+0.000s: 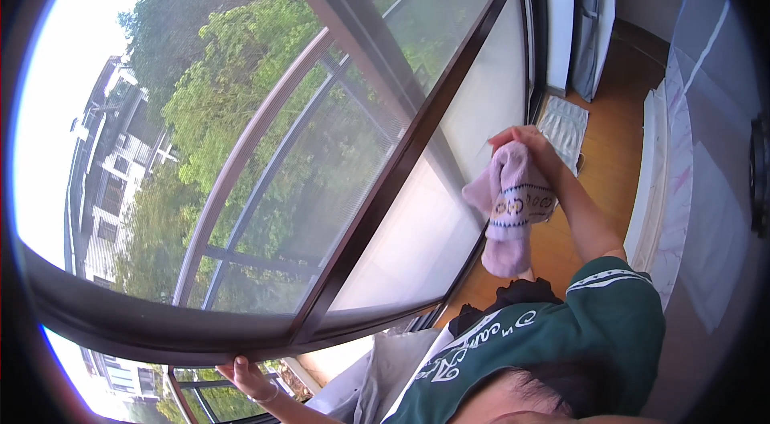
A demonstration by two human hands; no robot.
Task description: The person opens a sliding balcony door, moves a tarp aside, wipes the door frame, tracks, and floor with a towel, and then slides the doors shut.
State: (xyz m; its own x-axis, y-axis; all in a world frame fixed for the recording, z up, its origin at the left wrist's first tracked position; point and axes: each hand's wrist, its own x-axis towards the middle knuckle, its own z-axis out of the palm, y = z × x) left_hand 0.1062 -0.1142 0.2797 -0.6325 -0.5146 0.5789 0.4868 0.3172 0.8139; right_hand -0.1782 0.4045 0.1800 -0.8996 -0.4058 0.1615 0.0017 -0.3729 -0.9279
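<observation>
My right hand point(532, 144) holds a pink-lilac towel point(508, 201) with a patterned band, bunched and hanging from the fingers in front of the lower panel of a door. My left hand point(255, 382), with a bracelet at its wrist, is at the lower left, its fingertips on the outer edge of the dark brown door frame point(180, 328). The large door has a see-through upper pane or screen point(349, 183) and a pale lower panel point(391, 231), divided by a dark crossbar point(385, 183). Some fingers of both hands are hidden.
Beyond the door are a balcony railing point(258, 123), trees and buildings. Grey fabric point(397, 364) hangs near my left forearm. A pale cloth point(565, 123) lies on the wooden floor point(607, 123). Curtains point(586, 33) hang at the upper right; translucent sheeting point(716, 183) is at the right.
</observation>
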